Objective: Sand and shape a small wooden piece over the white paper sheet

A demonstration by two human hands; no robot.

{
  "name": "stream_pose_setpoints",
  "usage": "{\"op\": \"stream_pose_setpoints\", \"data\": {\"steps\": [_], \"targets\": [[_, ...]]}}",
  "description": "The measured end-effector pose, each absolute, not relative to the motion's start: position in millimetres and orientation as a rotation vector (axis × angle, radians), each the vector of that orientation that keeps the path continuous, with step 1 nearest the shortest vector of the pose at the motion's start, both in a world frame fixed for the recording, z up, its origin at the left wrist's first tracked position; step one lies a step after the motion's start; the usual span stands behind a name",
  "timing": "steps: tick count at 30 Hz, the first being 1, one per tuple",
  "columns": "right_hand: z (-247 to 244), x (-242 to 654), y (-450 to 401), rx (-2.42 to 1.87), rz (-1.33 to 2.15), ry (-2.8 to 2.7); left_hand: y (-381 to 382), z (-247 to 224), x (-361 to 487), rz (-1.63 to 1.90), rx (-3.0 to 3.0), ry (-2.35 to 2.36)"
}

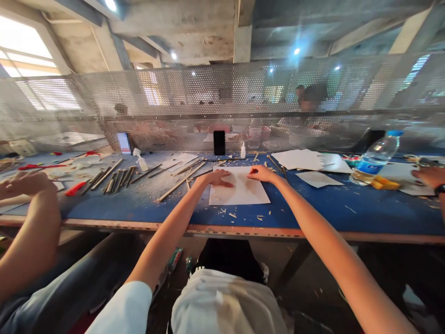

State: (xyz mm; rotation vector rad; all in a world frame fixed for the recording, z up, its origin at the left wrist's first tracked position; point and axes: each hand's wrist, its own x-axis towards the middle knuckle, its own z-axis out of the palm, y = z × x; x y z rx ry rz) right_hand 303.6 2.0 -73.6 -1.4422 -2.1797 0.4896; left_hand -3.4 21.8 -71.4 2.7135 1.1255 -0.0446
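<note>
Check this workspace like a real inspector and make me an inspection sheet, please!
Surface: blue workbench scattered with wood shavings.
Job's things: white paper sheet; thin wooden sticks nearby.
Clutter: white squeeze bottle, upright black phone, plastic water bottle, paper stack.
Grips: left hand and right hand rest flat on the sheet, holding nothing.
Cables: nothing seen.
Surroundings: perforated metal screen; co-workers' hands at both sides.

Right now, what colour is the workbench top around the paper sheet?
The workbench top is blue, in the head view.
</note>
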Motion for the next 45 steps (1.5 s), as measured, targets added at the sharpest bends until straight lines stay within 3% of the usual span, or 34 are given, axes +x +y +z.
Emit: {"op": "stream_pose_setpoints", "data": {"steps": [9,14,28,33,45], "targets": [[-68.7,297.6,-3.5,-1.539,0.329,-2.218,17.7,-67.6,-1.6,-0.082,2.723,1.145],[-65.1,295.3,-5.5,-1.516,0.456,-2.270,15.7,-66.1,-1.3,-0.072,2.713,1.139],[-67.1,294.2,-7.2,-1.498,0.368,-2.193,13.8,-64.7,-2.7,-0.083,2.719,1.142],[-67.8,295.0,-4.9,-1.468,0.542,-2.234,12.3,-64.0,-2.0,-0.089,2.720,1.158],[-70.3,295.9,-3.8,-1.504,0.394,-2.179,13.4,-65.5,0.3,-0.077,2.696,1.173]]}}
